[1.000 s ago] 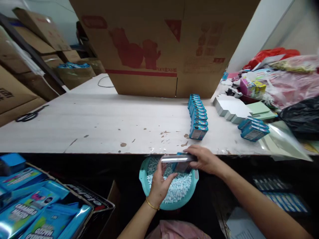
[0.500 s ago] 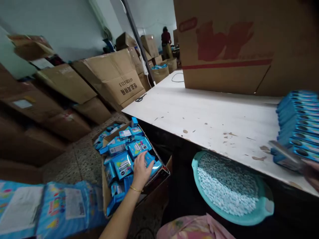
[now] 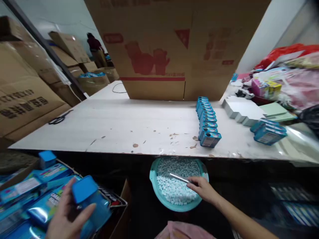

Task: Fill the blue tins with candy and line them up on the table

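My left hand [image 3: 68,212] is low on the left over a carton of blue packs, its thumb and fingers around a small blue box [image 3: 86,189]. Motion blurs both a little. Beneath lie more blue packs [image 3: 46,205] with printed fronts. My right hand [image 3: 203,189] grips a flat, thin metal tool [image 3: 179,178], whose exact kind does not show. The tool points left over a turquoise basin [image 3: 154,191] of small pale pellets [image 3: 171,191]. On the table above the basin, a row of blue boxes [image 3: 207,124] stands with dark round spots on their tops.
The white table [image 3: 139,122] has a worn front edge above the basin. A large carton [image 3: 159,86] stands at its back. Right of the row are white card stacks [image 3: 245,108], more blue boxes [image 3: 269,131] and heaped bags. Scissors [image 3: 59,118] lie at left; a person [image 3: 96,49] stands far behind.
The view has swung right. My left hand has closed on a small blue box from the carton. My right hand has moved with the metal tool from beside the box row to over the basin.
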A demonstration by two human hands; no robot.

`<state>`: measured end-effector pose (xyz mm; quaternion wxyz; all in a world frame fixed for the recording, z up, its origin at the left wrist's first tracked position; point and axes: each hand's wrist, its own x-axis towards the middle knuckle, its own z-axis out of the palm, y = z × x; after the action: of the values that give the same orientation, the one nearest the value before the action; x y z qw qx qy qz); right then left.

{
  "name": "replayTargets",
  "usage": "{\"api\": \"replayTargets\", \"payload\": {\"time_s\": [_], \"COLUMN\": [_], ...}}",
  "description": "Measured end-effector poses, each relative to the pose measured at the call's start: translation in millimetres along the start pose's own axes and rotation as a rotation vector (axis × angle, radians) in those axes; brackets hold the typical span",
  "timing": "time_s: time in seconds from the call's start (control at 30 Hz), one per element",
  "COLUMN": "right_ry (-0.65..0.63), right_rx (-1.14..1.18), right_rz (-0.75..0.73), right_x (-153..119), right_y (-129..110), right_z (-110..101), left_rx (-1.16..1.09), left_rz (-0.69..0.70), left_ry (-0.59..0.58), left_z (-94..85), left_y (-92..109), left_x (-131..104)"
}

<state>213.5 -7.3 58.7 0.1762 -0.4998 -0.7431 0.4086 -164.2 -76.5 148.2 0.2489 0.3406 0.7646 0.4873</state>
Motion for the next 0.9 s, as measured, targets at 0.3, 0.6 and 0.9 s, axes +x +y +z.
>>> {"api": "replayTargets", "payload": {"time_s": [0.3,0.6,0.9], "right_ry": [0.045,-0.015,-0.009], "right_rx": [0.080,0.003,-0.438], "right_rz": [0.096,0.139,0.091], "right_x": [-2.6,-8.3,0.5], "right_y": [19.0,44.9,25.5], "right_z": [5.8,-16.1,-10.8], "left_rx": [-0.367,-0.842,-0.604], "left_rz": [0.145,-0.673,-0.684], "left_ry": [-0.472,-0.594,-0.520], "left_z": [152.0,184.9,190.2], "left_y": [-3.9,-18.0,-30.5], "left_x": [-60.6,-50.5,-52.2]}}
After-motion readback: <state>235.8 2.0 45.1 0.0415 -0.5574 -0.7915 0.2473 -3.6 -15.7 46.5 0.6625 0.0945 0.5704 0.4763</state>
